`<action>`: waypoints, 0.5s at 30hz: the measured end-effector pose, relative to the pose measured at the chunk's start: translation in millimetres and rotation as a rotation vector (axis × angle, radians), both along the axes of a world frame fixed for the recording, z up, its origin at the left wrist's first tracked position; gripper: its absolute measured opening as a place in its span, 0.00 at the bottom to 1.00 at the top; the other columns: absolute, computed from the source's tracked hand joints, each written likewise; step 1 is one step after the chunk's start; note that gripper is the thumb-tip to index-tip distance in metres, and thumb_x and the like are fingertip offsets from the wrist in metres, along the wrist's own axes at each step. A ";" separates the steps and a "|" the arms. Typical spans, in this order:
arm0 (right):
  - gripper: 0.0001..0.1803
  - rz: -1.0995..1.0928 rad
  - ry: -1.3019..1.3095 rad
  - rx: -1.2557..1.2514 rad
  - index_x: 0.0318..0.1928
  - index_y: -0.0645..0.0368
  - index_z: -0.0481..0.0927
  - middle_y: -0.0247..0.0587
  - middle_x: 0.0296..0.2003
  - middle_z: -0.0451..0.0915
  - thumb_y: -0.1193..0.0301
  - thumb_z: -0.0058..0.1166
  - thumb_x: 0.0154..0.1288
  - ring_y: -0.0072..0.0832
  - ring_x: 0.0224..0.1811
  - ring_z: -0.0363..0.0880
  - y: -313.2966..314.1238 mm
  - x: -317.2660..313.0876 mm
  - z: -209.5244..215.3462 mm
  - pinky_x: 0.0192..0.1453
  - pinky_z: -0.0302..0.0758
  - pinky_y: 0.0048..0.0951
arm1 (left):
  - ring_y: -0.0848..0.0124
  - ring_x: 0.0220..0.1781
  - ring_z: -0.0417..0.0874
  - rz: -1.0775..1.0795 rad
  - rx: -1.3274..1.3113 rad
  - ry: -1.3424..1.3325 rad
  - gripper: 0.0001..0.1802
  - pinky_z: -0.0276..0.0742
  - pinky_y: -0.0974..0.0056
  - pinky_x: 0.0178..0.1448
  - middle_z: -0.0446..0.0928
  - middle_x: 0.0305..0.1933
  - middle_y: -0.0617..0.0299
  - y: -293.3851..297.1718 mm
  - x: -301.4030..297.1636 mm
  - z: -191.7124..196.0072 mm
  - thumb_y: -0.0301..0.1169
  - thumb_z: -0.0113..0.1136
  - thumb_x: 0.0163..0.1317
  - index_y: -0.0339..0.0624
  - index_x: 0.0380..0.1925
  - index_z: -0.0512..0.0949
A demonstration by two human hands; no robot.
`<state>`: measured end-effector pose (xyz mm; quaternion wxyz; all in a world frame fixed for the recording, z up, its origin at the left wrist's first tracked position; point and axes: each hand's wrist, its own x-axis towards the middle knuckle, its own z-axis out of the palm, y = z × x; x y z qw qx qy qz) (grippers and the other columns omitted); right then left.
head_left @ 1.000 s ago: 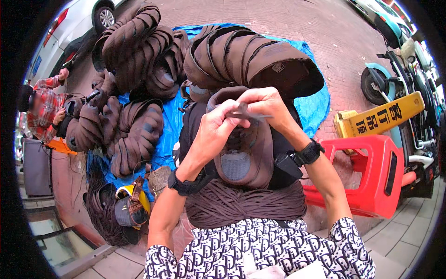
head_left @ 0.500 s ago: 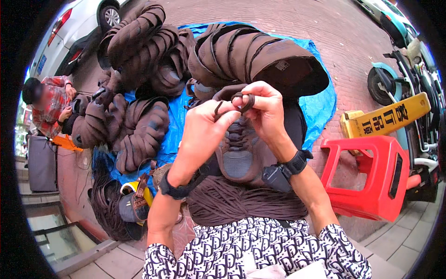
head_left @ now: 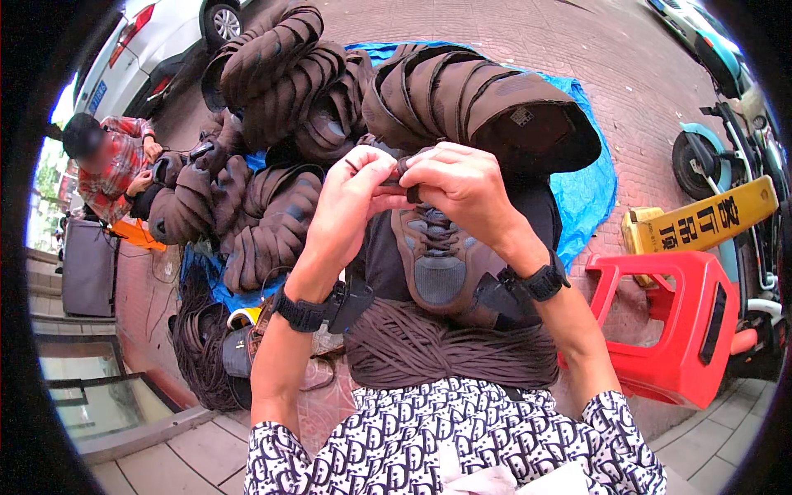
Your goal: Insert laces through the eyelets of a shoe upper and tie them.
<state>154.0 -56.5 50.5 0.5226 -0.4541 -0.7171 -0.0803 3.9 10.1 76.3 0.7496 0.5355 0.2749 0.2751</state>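
A brown shoe upper (head_left: 437, 282) with a grey-blue mesh toe rests on my lap, its front laced. Above it my left hand (head_left: 353, 202) and my right hand (head_left: 462, 186) meet, both closed on a dark brown shoelace (head_left: 403, 167). A dark loop of it passes over the left fingers; the exact grip between the fingertips is partly hidden. Across my thighs, just below the toe, lies a thick bundle of brown shoelaces (head_left: 454, 345).
Stacked brown shoe uppers (head_left: 285, 78) cover a blue tarp (head_left: 590, 190). A red plastic stool (head_left: 689, 330) and a yellow sign board (head_left: 701, 219) stand at right. Another person (head_left: 103, 169) handles uppers at far left. More laces (head_left: 198, 346) hang at left.
My hands have turned, the right one now palm-down with its back showing, and drawn together around the lace. The whole view has shifted slightly to the left.
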 end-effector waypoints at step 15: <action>0.08 -0.403 -0.402 0.037 0.31 0.55 0.73 0.31 0.18 0.71 0.70 0.49 0.47 0.26 0.23 0.74 -1.6 -3.9 -7.4 0.27 0.69 0.27 | 0.74 0.33 0.79 0.015 0.206 0.145 0.15 0.74 0.70 0.38 0.77 0.33 0.62 -5.5 12.9 -4.7 0.38 0.43 0.64 0.39 0.33 0.74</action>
